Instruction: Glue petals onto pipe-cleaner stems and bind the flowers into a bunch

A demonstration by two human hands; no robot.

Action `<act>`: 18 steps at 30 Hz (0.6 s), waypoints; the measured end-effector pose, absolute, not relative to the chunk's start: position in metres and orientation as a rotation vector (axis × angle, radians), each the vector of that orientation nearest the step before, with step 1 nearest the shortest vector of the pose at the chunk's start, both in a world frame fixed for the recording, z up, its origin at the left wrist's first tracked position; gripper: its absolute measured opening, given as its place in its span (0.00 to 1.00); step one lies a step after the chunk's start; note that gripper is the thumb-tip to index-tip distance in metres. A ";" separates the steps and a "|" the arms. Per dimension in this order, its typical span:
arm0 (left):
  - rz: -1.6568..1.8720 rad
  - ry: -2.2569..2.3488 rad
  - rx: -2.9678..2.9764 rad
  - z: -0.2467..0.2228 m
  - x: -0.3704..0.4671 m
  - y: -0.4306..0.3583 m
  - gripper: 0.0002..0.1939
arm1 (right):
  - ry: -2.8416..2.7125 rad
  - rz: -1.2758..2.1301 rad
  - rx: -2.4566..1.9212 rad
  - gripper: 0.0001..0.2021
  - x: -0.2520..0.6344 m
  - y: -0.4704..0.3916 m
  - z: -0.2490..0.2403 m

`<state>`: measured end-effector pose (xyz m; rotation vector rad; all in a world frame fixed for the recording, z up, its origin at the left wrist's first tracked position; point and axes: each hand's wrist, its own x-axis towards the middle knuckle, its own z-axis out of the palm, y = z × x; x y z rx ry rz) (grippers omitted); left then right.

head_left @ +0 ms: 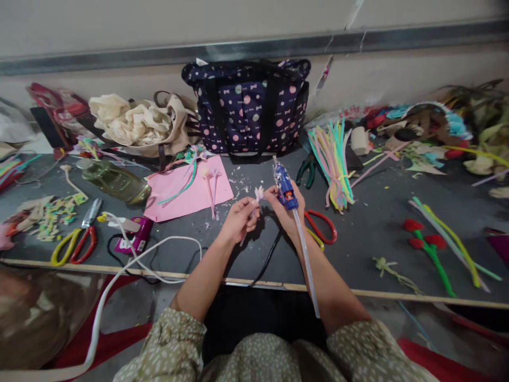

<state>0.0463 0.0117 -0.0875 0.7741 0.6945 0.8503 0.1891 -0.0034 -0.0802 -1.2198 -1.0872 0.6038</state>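
My left hand is closed around the stem of a small pale lilac pipe-cleaner flower, whose head shows above the fingers. A blue hot glue gun rests in my right hand, nozzle pointing away from me. A long translucent glue stick sticks out of its back end over my forearm. The right fingertips reach the flower's head from the side. Just beyond my hands, two finished-looking flowers lie on a pink sheet. Red-and-yellow-handled scissors lie partly hidden by my right wrist.
A dark patterned bag stands against the wall. Right of it are pliers and bundled pipe cleaners. On the left are a green bottle, scissors, a purple power strip and a white cable. Red pipe-cleaner flowers lie right.
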 end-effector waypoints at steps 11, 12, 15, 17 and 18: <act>1.026 0.689 0.615 -0.088 0.042 0.020 0.19 | -0.902 0.723 -1.188 0.13 0.192 -0.002 -0.082; 1.053 0.709 0.612 -0.089 0.042 0.021 0.19 | -0.905 0.735 -1.181 0.13 0.191 -0.002 -0.082; 1.135 0.750 0.597 -0.090 0.041 0.022 0.19 | -0.932 0.760 -1.186 0.13 0.190 -0.002 -0.085; 1.180 0.773 0.613 -0.090 0.041 0.022 0.18 | -0.947 0.760 -1.205 0.14 0.190 -0.002 -0.087; 1.196 0.788 0.633 -0.090 0.041 0.022 0.17 | -0.951 0.759 -1.216 0.15 0.190 -0.002 -0.088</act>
